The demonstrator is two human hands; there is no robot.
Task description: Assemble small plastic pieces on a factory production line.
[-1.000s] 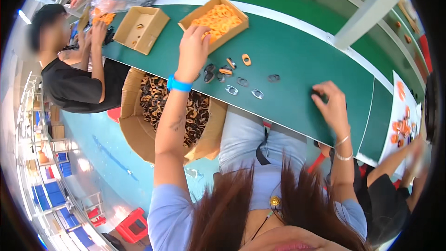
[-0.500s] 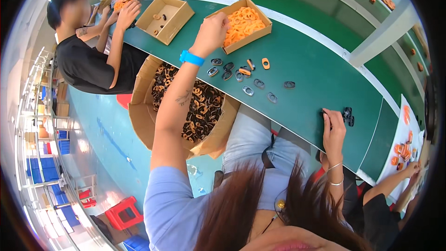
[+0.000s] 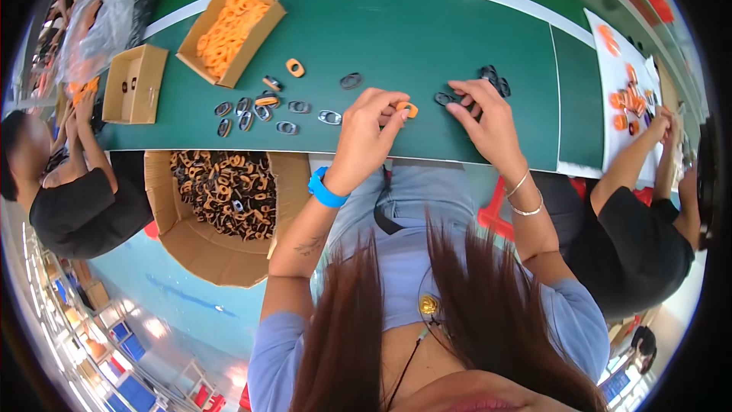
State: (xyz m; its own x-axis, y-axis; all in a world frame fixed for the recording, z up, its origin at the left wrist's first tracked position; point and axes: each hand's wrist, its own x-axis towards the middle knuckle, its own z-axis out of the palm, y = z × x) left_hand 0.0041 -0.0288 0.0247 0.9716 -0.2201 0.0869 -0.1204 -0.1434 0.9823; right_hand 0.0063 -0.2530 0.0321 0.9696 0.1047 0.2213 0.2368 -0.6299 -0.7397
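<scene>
Over the green table, my left hand pinches an orange oval ring between thumb and fingertips. Facing it a short way to the right, my right hand grips a black oval ring by its end. A small pile of black rings lies just beyond my right fingers. Left of my left hand, several loose black oval pieces are scattered, some joined with orange ones. One black ring and an orange-topped piece lie farther back.
A cardboard box of orange rings stands at the back left, beside a smaller box with a few dark pieces. Below the table edge, a large carton holds many black-and-orange pieces. Co-workers sit left and right. A white sheet bears orange parts.
My left hand has come from the box of orange rings to the table's middle, now holding one. My right hand has moved in toward it with a black ring. The view has turned right.
</scene>
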